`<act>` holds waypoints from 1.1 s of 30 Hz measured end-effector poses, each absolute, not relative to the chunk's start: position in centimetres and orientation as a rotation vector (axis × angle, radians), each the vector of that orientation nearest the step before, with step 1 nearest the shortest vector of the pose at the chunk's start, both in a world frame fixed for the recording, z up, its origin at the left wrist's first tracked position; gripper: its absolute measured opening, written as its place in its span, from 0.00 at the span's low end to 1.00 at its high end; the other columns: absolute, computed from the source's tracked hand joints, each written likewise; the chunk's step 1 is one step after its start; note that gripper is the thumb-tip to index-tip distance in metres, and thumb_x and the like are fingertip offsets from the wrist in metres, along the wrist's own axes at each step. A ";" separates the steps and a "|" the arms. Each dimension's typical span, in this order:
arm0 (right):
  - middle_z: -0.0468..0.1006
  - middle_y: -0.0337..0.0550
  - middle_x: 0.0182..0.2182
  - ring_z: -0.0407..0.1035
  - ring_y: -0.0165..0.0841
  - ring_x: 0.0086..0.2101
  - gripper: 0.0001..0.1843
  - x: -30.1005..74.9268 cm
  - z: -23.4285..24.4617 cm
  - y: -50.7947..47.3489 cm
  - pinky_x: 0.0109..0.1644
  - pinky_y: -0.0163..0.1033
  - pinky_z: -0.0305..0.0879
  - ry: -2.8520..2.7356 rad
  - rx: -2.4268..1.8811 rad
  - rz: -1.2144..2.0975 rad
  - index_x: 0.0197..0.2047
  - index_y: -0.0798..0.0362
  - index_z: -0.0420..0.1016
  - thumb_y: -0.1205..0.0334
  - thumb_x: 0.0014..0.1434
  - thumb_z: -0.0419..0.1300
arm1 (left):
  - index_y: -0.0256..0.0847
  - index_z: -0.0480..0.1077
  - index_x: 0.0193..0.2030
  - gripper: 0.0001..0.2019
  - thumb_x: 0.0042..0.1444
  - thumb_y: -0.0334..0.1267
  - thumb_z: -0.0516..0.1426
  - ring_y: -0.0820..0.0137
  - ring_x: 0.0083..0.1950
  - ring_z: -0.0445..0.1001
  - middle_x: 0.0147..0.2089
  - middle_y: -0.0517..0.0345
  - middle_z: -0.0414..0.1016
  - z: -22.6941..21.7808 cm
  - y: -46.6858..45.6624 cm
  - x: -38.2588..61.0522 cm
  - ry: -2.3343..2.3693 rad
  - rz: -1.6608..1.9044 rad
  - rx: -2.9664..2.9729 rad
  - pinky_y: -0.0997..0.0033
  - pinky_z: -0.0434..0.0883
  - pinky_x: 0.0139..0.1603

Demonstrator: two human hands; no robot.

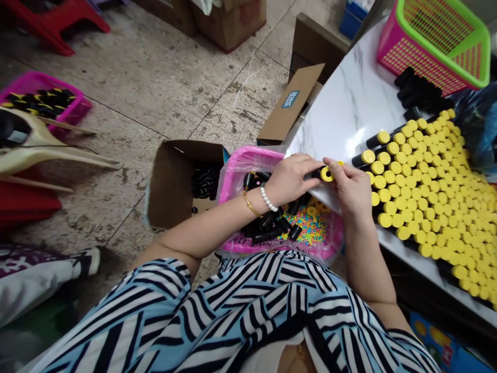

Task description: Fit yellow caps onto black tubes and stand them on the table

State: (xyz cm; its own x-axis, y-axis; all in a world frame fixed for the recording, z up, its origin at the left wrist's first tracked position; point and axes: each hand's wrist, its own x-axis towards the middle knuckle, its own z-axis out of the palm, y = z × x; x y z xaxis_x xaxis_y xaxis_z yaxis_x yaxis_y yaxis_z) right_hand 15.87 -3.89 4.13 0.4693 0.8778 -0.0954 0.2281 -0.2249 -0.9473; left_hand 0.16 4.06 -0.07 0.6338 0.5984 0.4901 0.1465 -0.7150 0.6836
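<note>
Left hand gripped a black tube over a plastic-lined pink tray while right hand pinched its yellow cap closed-fingered, just beside rows of yellow-capped tubes.

Garment: a short-sleeved top printed with angular stripes in black, white and pale blue. Each sleeve ends at the upper arm. Left wrist: two items fitted, a white pearl bracelet nearer the hand and a thin gold bangle just beside it. Neckline: a gold chain is visible.
</note>
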 end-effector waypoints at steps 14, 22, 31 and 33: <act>0.83 0.39 0.31 0.75 0.31 0.33 0.15 14.5 3.8 -3.7 0.40 0.38 0.73 -0.971 -1.726 0.700 0.43 0.50 0.86 0.49 0.61 0.67 | 0.37 0.79 0.46 0.09 0.61 0.38 0.62 0.72 0.30 0.76 0.33 0.56 0.80 2.6 4.1 0.1 0.620 0.628 1.795 0.71 0.75 0.34; 0.84 0.44 0.47 0.77 0.37 0.47 0.18 13.9 2.7 -4.1 0.53 0.45 0.73 -1.056 -1.714 0.569 0.49 0.46 0.84 0.46 0.65 0.62 | 0.38 0.68 0.53 0.10 0.68 0.38 0.56 0.76 0.34 0.80 0.44 0.53 0.81 0.8 2.4 1.2 0.550 0.640 1.200 0.75 0.80 0.37; 0.74 0.42 0.24 0.64 0.27 0.22 0.37 15.7 4.0 -4.2 0.21 0.34 0.56 -0.790 -1.555 1.100 0.42 0.57 0.84 0.31 0.65 0.50 | 0.40 0.71 0.54 0.18 0.57 0.37 0.66 0.76 0.32 0.77 0.45 0.55 0.80 1.5 2.0 -0.3 0.572 0.837 1.704 0.75 0.75 0.36; 0.71 0.38 0.21 0.60 0.25 0.20 0.29 16.2 4.4 -3.9 0.21 0.33 0.52 -0.768 -1.523 1.189 0.43 0.57 0.84 0.37 0.60 0.62 | 0.39 0.73 0.52 0.15 0.59 0.37 0.64 0.77 0.28 0.73 0.35 0.61 0.79 1.6 2.5 -0.6 0.597 0.813 1.809 0.76 0.71 0.33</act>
